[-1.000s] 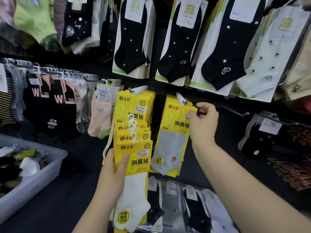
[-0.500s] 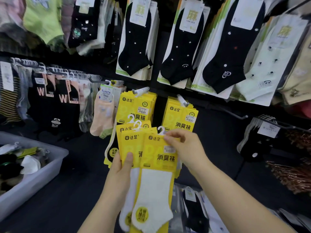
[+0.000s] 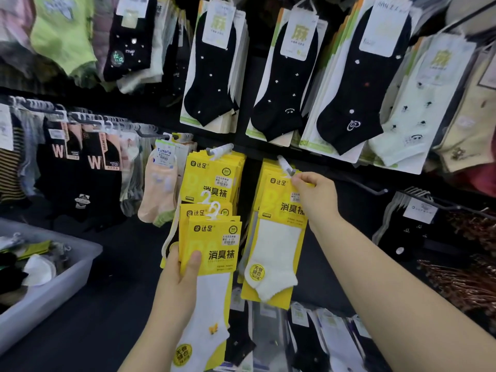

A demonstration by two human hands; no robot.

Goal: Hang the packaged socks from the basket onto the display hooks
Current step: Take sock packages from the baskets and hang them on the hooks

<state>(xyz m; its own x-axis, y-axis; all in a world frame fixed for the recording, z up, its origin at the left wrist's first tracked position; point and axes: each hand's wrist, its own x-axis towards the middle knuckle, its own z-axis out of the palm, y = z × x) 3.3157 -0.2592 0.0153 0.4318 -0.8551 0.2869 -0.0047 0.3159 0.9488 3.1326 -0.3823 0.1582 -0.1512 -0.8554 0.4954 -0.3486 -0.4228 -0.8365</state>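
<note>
The right hand (image 3: 314,200) has its grip pinched on the top corner of a yellow sock pack (image 3: 276,251), thumb and fingertips right at the white tip of the display hook (image 3: 285,165). Whether the pack's hanger loop sits over the hook cannot be made out, since the fingers cover it. The pack hangs straight down below the hook, in front of other packs (image 3: 269,166) of the same kind, of which only edges show.

Left of the hook and lower, the left hand (image 3: 178,275) grips a stack of yellow packs (image 3: 212,251), with the thumb across the front one and white plastic hangers sticking up from the top. The number in the stack is hard to tell, and its lower end runs to the frame edge.

Just left of the hook, a neighbouring hook (image 3: 220,151) carries hung packs (image 3: 212,178) in yellow, partly hidden by the held stack. Far left of the hook and low, the grey basket (image 3: 61,288) holds mixed socks, with part of it out of frame. Above the hook hang carded black socks (image 3: 279,103).
</note>
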